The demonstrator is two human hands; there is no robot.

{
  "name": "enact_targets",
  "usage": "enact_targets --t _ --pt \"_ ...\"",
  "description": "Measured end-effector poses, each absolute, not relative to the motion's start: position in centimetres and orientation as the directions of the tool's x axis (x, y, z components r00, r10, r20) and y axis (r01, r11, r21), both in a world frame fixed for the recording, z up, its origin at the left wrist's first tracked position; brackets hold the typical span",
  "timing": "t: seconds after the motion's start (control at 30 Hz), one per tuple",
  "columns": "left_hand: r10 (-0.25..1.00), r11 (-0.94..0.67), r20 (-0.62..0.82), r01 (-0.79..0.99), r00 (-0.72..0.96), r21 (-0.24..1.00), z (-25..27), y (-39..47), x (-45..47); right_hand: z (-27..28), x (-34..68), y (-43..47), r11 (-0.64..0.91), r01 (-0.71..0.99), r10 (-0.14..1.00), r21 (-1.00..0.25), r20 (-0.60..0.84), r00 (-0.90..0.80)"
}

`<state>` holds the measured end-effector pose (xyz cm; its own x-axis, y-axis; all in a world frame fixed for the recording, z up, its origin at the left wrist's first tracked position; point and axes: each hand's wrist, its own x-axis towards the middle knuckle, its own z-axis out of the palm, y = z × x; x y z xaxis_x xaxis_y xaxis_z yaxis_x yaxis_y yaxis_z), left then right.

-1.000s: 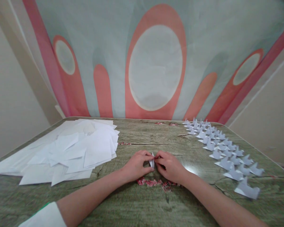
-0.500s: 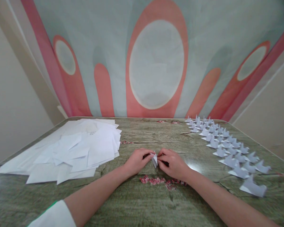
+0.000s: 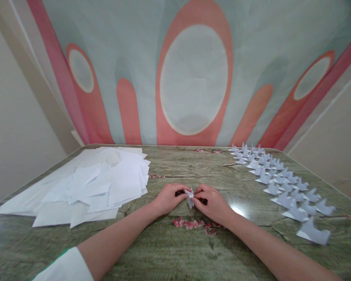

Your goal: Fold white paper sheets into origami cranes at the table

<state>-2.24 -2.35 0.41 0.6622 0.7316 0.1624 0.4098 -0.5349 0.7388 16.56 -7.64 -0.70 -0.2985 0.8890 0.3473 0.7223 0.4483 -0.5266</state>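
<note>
Since the frame a second ago, the left thumb has risen from the lower tip of the folded paper (image 3: 190, 202) toward the forefinger. I see the paper between the fingertips of the left hand (image 3: 170, 199) and right hand (image 3: 214, 201), above the table (image 3: 175, 249); both pinch it, so neither is nearer. Its long axis points roughly toward the wearer, the narrow tip nearest; whether that tip touches the tabletop I cannot tell. Paper birds (image 3: 295, 212) stand well to the right.
</note>
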Motion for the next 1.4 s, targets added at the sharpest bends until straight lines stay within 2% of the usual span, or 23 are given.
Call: enact_targets --t 0.27,0.5,0.73,0.93,1.4 --pt "0.741 -0.526 0.163 0.413 0.651 0.743 0.2 -2.3 -2.3 -0.4 16.4 -7.8 0.435 0.722 0.895 -0.537 0.342 -0.286" --pt "0.742 -0.533 0.169 0.42 0.648 0.734 0.1 -2.3 -2.3 -0.7 15.4 -8.2 0.369 0.775 0.913 -0.514 0.356 -0.199" --pt "0.734 -0.539 0.185 0.394 0.654 0.745 0.0 -2.3 -2.4 -0.4 15.1 -8.4 0.325 0.747 0.932 -0.58 0.329 -0.151" --pt "0.733 -0.531 0.187 0.377 0.654 0.759 -0.2 -2.2 -2.3 0.0 15.3 -8.5 0.314 0.719 0.944 -0.621 0.288 -0.163" --pt "0.759 -0.522 0.195 0.403 0.621 0.751 -0.3 -2.4 -2.1 -0.2 15.3 -8.6 0.354 0.747 0.928 -0.563 0.308 -0.207"
